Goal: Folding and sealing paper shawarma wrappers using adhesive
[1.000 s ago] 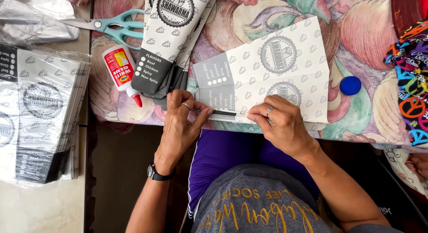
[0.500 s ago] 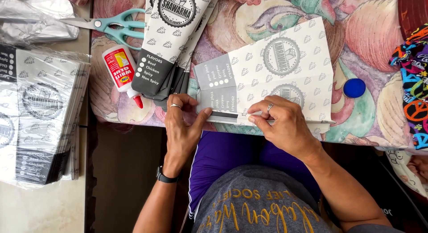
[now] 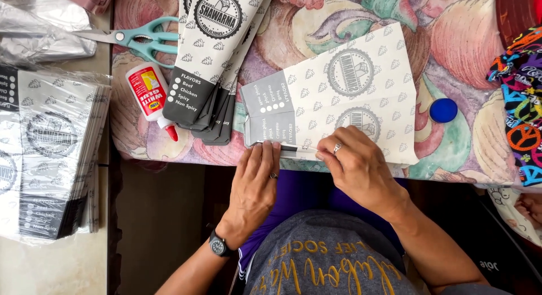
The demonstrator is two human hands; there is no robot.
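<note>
In the head view, your left hand lies flat, fingers straight and together, pressing the lower edge of a flat printed paper sleeve at the near edge of the table. Your right hand presses the same edge beside it, fingers bent down on the fold, gripping nothing. A stack of folded sleeves lies toward the left edge, with a glue bottle and scissors near it. 1 blue cap sits right of the sleeve.
</note>
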